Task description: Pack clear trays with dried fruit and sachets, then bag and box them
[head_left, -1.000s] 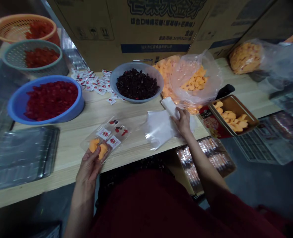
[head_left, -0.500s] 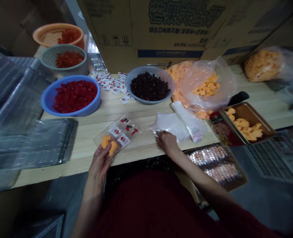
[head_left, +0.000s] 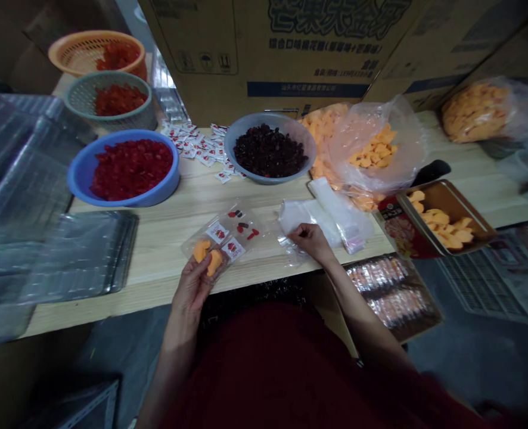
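Note:
My left hand (head_left: 194,283) pinches the lower edge of a clear plastic tray (head_left: 245,243) with orange pieces (head_left: 214,262), two white printed packets (head_left: 232,249) and small red and dark pieces in its sections. Closed fingers of my right hand (head_left: 309,239) grip the edge of a clear bag (head_left: 289,245), beside the stack of clear bags (head_left: 311,215) on the table. A folded strip of bags (head_left: 342,217) lies to the right of that hand.
Behind stand a blue bowl (head_left: 170,186) of red pieces, a grey bowl (head_left: 270,179) of dark pieces and an orange-filled bag (head_left: 375,149). Stacked trays (head_left: 89,253) lie left; an open tin (head_left: 483,235) stands right, and a cardboard box (head_left: 407,298) sits below.
My left hand and the tray have moved slightly right. My right hand has shifted a little right and up, drawing the edge of a clear bag off the stack.

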Available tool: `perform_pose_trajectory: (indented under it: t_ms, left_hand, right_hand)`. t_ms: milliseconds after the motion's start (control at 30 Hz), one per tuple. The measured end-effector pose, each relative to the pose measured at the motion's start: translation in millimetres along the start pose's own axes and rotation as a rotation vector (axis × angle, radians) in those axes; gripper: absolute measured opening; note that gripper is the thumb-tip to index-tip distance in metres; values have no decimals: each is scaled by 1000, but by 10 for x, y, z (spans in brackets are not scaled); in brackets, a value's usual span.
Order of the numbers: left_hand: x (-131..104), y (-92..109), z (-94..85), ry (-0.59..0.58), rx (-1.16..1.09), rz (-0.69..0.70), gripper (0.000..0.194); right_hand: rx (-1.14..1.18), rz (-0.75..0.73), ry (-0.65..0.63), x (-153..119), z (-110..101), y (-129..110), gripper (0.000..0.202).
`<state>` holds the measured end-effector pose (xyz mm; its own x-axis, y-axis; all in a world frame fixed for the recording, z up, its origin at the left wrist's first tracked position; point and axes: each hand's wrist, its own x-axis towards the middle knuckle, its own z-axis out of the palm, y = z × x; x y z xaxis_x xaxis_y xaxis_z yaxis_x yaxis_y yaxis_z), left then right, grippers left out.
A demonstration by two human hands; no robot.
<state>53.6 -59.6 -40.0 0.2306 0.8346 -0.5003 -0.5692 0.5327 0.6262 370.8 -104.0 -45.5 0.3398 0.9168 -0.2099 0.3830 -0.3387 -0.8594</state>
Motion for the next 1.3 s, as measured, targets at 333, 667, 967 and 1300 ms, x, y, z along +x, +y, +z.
perform_pose_trajectory:
  t_ms: [333,667,967,1300]
  left_hand:
    - [0,-204,282,-90,42,-43,40]
    - [-253,-515,346,1,218,26,51]
    - [-417,-532,462,-84,391,147,45]
    - [-370,-424,485,-105,526,195,42]
  right_hand:
    - [142,-16,-15,-68,-42,-45,22]
    - [57,-58,202,-267,-20,-111,12]
    - [-141,-177,315,-313,234,-170,10]
    - [-121,-254,332,-282,343,-229,6]
